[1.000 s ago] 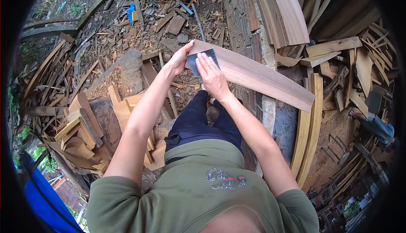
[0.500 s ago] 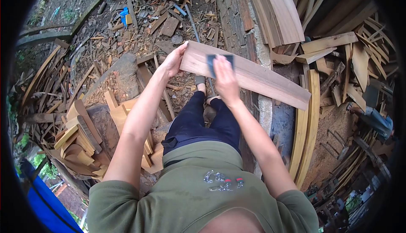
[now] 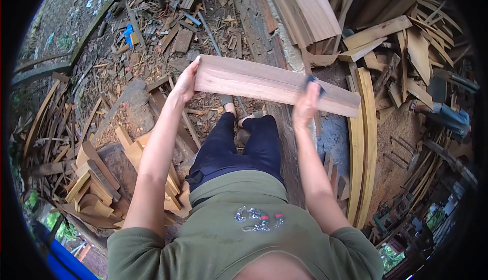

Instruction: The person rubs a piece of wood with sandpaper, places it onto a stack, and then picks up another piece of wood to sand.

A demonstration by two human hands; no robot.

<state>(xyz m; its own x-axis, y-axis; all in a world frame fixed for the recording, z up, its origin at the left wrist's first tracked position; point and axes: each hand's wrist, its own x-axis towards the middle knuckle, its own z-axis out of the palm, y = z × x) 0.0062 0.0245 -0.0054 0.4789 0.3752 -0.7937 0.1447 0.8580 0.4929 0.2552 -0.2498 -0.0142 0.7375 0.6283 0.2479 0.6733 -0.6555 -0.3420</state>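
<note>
A long curved wooden board (image 3: 254, 81) is held out in front of me, running from upper left to right. My left hand (image 3: 186, 82) grips its left end. Near the board's right end, my right hand (image 3: 306, 103) presses a dark sheet of sandpaper (image 3: 313, 81) against the surface. Only a corner of the sandpaper shows above my fingers.
Stacked wood offcuts (image 3: 96, 173) lie at my left. Curved planks (image 3: 362, 143) lean at the right, and more boards (image 3: 305, 10) are piled above. Scrap wood (image 3: 173, 31) litters the ground ahead. Another person (image 3: 447, 117) sits at the far right.
My right hand has slid the sandpaper along the board from near its left end to near its right end. The view has shifted a little.
</note>
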